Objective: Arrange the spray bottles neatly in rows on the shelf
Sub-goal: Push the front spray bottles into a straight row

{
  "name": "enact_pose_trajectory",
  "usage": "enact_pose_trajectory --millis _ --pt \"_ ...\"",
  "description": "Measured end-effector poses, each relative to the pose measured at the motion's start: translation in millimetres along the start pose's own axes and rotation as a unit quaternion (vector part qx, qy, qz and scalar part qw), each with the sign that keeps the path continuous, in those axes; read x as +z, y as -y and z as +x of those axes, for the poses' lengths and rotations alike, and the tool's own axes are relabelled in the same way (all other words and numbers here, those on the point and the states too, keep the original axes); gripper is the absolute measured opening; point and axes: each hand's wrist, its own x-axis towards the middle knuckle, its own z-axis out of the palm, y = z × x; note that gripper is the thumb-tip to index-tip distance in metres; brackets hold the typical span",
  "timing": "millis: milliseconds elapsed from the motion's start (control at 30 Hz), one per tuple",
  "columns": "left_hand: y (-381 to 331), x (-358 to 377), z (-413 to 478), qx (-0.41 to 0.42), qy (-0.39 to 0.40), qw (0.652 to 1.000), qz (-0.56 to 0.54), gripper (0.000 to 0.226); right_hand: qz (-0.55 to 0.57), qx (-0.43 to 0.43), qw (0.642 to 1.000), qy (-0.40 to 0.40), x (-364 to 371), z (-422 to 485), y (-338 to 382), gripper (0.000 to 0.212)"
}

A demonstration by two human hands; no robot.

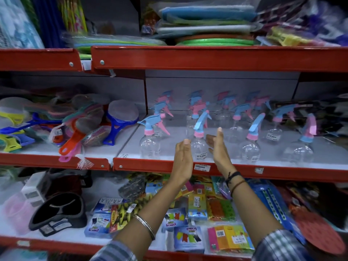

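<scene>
Head view shows your left hand [182, 159] and right hand [218, 149] open, flanking a spray bottle [199, 146], gripping nothing. It looks empty, light, slippery and tippy; hold its clear body, not the trigger.

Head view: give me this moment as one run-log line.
left hand: open, beside front-row spray bottle | right hand: open, other side | contact: cannot tell | shelf: bottles upright in rows

I'm looking at a shop aisle: red-edged shelves [216, 59] stacked with packaged goods, a price tag [202, 167] stuck on the middle shelf's front edge, barcode stickers on clear spray bottles [199, 147], and bagged clip packs [188, 239] below.
</scene>
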Motion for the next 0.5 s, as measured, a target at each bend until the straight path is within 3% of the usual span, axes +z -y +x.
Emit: enact_pose_trajectory --millis 100,500 --pt "-3 4 2 -0.006 0.001 1.0 0.011 0.058 -0.016 0.008 0.999 0.051 -3 -7 1 0.084" --pt "-1 2 21 -0.055 0.009 0.998 -0.018 0.089 -0.04 -0.012 0.999 0.009 -9 -38 4 0.093"
